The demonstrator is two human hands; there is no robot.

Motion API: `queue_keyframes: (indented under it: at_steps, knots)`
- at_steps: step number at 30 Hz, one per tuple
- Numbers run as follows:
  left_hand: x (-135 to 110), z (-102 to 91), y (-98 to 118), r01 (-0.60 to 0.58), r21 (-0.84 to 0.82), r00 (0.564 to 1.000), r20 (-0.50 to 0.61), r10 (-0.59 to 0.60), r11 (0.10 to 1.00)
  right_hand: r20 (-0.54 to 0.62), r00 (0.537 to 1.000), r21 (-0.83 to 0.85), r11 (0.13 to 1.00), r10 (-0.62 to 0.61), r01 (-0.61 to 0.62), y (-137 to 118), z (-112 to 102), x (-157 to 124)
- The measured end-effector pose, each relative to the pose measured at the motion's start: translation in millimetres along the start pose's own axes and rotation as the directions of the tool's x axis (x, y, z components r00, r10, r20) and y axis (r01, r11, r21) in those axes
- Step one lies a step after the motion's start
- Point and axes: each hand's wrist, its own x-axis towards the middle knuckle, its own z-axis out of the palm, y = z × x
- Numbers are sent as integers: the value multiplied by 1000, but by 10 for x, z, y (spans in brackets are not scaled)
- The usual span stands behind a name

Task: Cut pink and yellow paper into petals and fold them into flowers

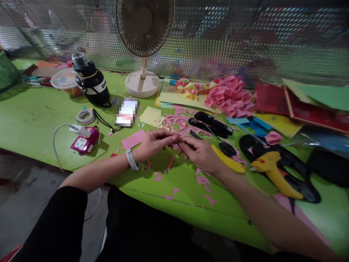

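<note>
Touching each other, grip unclear, left hand [155,144] and right hand [201,153] have scraps [202,179] around them. Mesh [212,43] backs the table [35,123].

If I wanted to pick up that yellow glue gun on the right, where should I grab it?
Probably by the handle of the glue gun, coming from the near right. That long, slim part slants toward the near right, easy to wrap around, while the nozzle points left, away from that approach.
</note>
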Motion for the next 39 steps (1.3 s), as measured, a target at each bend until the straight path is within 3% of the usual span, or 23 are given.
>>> queue_keyframes:
  at_steps: [5,12,31,39]
  knots:
    - [29,-4,-38,-34,-4,993,-110,33,999,-97,984,-118,984,-148,136,8,40,-7]
    - [14,18,-59,-129,38,989,-75,131,991,-174,946,-241,944,-272,227,64,82,-14]
    - [-21,13,-102,-112,39,993,-42,113,993,-210,929,-245,936,-306,253,61,71,-28]
    - [-39,45,-82,-136,-20,991,-9,136,990,-166,879,-522,796,-447,307,90,71,-57]
